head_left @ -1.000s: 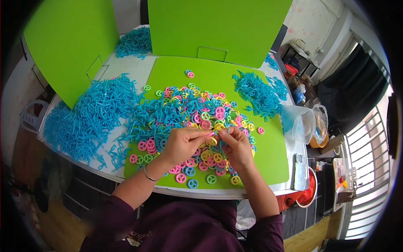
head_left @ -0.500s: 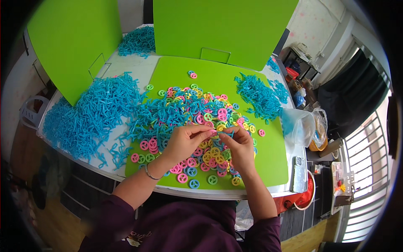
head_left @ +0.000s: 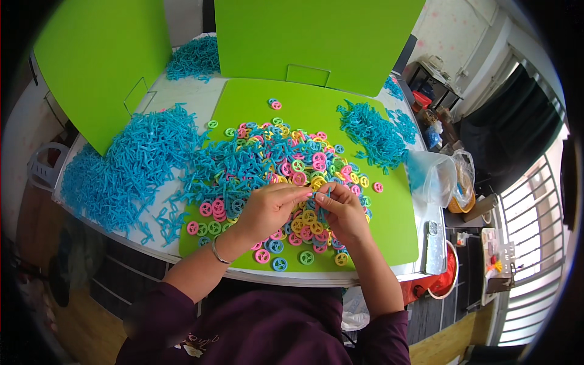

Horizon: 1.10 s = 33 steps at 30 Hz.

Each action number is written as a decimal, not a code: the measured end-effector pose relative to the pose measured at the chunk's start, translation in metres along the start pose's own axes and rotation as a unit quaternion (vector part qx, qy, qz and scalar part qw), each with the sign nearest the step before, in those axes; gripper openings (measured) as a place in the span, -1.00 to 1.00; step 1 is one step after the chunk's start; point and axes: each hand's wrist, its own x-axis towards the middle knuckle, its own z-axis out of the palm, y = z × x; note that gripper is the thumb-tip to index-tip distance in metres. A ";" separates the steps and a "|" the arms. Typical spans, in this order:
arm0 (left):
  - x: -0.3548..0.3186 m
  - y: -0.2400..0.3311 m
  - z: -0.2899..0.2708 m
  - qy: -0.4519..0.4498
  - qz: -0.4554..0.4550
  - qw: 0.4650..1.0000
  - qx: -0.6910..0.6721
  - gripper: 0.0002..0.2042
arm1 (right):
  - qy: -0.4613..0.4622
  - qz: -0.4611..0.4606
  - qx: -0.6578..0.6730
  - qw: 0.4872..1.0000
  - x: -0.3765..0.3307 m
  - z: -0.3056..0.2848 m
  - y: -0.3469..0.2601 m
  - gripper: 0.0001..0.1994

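Observation:
Over the middle of a loose heap of small plastic wheels [head_left: 309, 225] in pink, yellow, green and blue, my two hands meet fingertip to fingertip. My left hand [head_left: 266, 213] is closed in a pinch, and its fingers hide what lies between them. A small blue plastic piece [head_left: 329, 192] shows between the thumb and forefinger of my right hand [head_left: 345, 216]. More blue plastic pieces [head_left: 240, 159] lie mixed over the wheels just beyond my left hand.
A large pile of blue pieces [head_left: 137, 161] covers the table's left side; a smaller pile [head_left: 372, 135] lies at right on the green mat [head_left: 389, 225]. Green boards [head_left: 322, 42] with wire handles stand behind. A phone [head_left: 434, 246] and a clear plastic bag [head_left: 431, 176] are at the right edge.
My left fingers have closed over the spot where a pink wheel showed between them. Both hands stay together in almost the same place. The view has shifted slightly.

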 end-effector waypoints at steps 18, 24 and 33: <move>0.000 0.001 -0.003 0.017 0.052 0.998 0.041 -0.73 | 0.106 -0.156 -0.230 0.955 -0.009 0.015 0.002 -0.92; 0.002 0.008 -0.004 0.034 -0.023 0.999 -0.026 -0.85 | 0.084 -0.137 -0.195 0.967 -0.009 0.017 -0.003 -0.89; 0.002 0.010 -0.008 -0.002 -0.176 0.979 -0.099 -0.90 | 0.040 -0.113 -0.182 0.976 -0.008 0.017 0.002 -0.84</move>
